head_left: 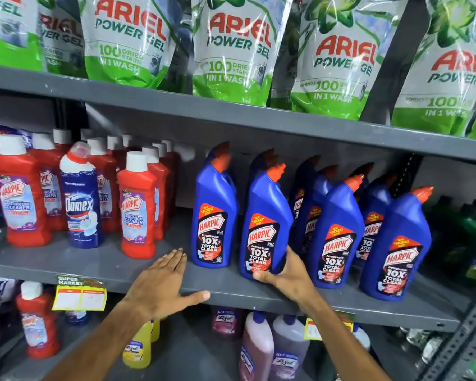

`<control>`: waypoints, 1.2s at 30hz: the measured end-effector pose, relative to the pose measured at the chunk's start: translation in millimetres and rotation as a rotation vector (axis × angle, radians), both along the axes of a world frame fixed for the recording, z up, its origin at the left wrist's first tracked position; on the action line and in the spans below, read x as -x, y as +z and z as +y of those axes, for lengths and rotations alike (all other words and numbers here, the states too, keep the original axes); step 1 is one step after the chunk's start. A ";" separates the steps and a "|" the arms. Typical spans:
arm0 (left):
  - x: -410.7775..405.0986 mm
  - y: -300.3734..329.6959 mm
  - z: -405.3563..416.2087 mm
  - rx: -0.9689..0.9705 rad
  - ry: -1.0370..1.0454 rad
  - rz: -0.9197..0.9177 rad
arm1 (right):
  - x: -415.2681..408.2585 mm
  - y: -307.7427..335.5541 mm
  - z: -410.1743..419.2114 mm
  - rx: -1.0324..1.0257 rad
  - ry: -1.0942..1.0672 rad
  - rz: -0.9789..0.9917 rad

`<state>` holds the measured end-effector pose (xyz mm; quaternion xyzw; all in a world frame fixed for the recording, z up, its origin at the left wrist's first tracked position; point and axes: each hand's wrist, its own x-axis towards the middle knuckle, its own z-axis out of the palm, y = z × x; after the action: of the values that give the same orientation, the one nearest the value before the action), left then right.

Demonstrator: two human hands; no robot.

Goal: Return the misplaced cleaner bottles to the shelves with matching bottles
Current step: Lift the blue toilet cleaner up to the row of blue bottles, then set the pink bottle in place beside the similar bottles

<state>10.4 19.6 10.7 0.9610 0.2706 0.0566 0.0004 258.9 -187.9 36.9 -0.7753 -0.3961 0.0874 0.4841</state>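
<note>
Plainly, the step in hand is setting a blue bottle [264, 226] into its own row on the grey middle shelf [99, 266]. Toward that shelf's left end, a dark-blue and white bottle [81, 200] stands among the red bottles [136, 204], so it looks misplaced and likely comes next. Nearer the middle, the left hand [162, 284] lies flat and open on the shelf's front edge, fingers spread, holding nothing. Right of it, the right hand [287, 273] is wrapped round the base of the blue bottle, thumb across the front, the bottle standing on the shelf among matching blue bottles [393, 248]. Next, I judge, the right hand lets go once the bottle stands steady, then the odd bottle at the left needs lifting out without knocking its red neighbours.
</note>
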 end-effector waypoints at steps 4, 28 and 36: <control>0.1 1.1 -0.2 0.007 0.002 0.017 | -4.6 -1.9 5.8 -0.017 -0.001 0.019; 13.4 -21.8 -29.0 -0.122 0.029 -0.307 | 32.4 -16.8 -23.4 -0.142 -0.105 -0.107; 46.8 -142.4 -89.2 -0.152 -0.111 -0.407 | 84.1 -117.6 -66.6 -0.307 -0.298 -0.501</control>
<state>-36.3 -69.6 -131.7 0.9406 0.2064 0.2694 -0.0142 174.8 -254.6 -80.7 -0.7403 -0.3934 -0.2386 0.4901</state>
